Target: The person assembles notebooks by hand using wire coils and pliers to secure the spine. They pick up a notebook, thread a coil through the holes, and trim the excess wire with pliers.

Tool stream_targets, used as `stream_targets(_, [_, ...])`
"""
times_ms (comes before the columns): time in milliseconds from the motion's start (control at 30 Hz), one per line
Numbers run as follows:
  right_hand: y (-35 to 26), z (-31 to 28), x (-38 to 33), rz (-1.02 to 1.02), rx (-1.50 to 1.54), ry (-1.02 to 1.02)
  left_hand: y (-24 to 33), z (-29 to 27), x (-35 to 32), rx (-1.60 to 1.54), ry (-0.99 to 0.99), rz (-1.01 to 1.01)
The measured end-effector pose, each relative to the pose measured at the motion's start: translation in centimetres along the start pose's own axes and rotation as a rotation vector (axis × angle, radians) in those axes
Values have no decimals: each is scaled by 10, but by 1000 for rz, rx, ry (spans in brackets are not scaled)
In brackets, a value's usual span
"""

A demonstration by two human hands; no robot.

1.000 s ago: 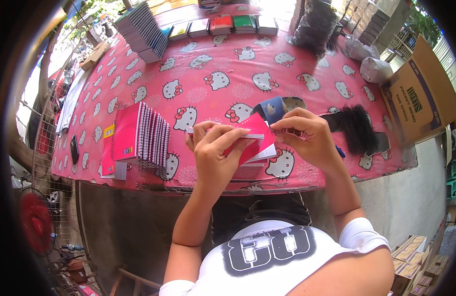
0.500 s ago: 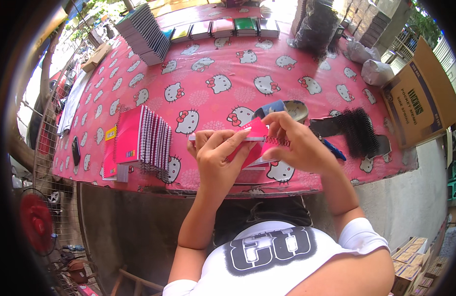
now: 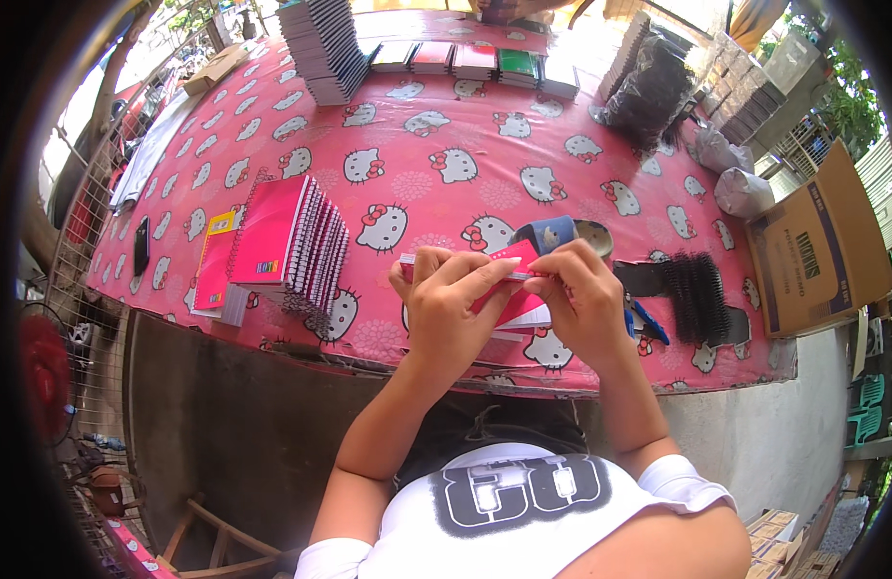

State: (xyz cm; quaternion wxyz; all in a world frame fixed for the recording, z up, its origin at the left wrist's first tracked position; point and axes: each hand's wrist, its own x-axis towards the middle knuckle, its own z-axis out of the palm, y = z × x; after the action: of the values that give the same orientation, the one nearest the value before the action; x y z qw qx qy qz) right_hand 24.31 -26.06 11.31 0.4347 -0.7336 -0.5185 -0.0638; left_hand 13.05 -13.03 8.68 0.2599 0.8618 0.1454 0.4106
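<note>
Outdoors, a long table (image 3: 446, 125) stood under a pink cloth printed with white cartoon cats, and near its front edge both hands met over a small pink notebook (image 3: 508, 289). That notebook was lifted just off the cloth, its cover tilted toward the person. The left hand (image 3: 446, 309) was curled around its left part, fingers folded over the top edge and thumb beneath. The right hand (image 3: 586, 304) pinched the right end, fingertips closed tight on the top edge. Whether a binding coil lay between the fingers could not be told.

Just behind the notebook sat a blue roll of tape (image 3: 552, 234), with a round lid-like thing touching it on the right. Right of the notebook lay a bundle of black spiral binding combs (image 3: 697, 294) and, nearer, a blue-handled tool (image 3: 646, 323). Left of the notebook stood a stack of pink spiral-bound notebooks (image 3: 287, 246), and beside that a flat pink and yellow booklet (image 3: 214, 261). Further left lay a dark phone (image 3: 142, 245).

Far behind the notebook rose a tall pile of grey-edged notebooks (image 3: 320, 43), a row of red and green ones (image 3: 475, 60), and a black bag of coils (image 3: 648, 92). Well to the right leaned a brown cardboard box (image 3: 822, 246).
</note>
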Motion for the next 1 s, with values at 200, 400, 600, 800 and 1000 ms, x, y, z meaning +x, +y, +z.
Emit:
stream_targets(200, [-7,6,0,-59,-59,111,4,-1,-1,14,-4,-32])
stream_targets(400, [-1,2,2,-99,-106,-18,-2,-4,-6,-3,8,-24])
stream_targets(600, [147,-51,13,128,-385,-400,5,-4,7,-64,3,21])
stream_targets(800, [162,-37,11,407,-473,-222,7,12,8,8,-45,26])
stream_targets(1000, [106,-54,39,-163,954,-412,11,7,9,21,-70,15])
